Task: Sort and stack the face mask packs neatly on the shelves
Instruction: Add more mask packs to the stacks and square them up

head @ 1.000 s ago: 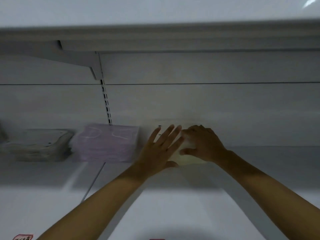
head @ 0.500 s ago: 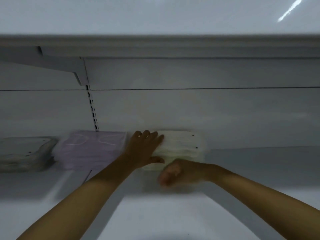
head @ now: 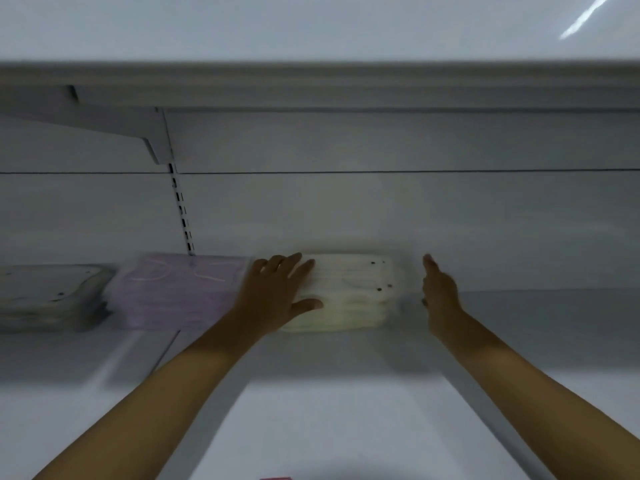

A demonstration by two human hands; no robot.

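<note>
We see 3 mask stacks on the white shelf [head: 519, 327], our left hand [head: 277, 296] flat with straight fingers on the cream pack stack [head: 349, 299], our right hand [head: 438, 292] released just beside it, edge-on, lilac stack [head: 180, 292] touching left, grey stack [head: 52, 296] beyond

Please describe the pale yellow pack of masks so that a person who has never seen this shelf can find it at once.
Look at the white shelf under the slotted upright. Three stacks lie in a row along its back: a grey stack, a purple stack, then the yellow stack. It is the rightmost, the only cream-coloured one, with the left hand resting on it.
</note>
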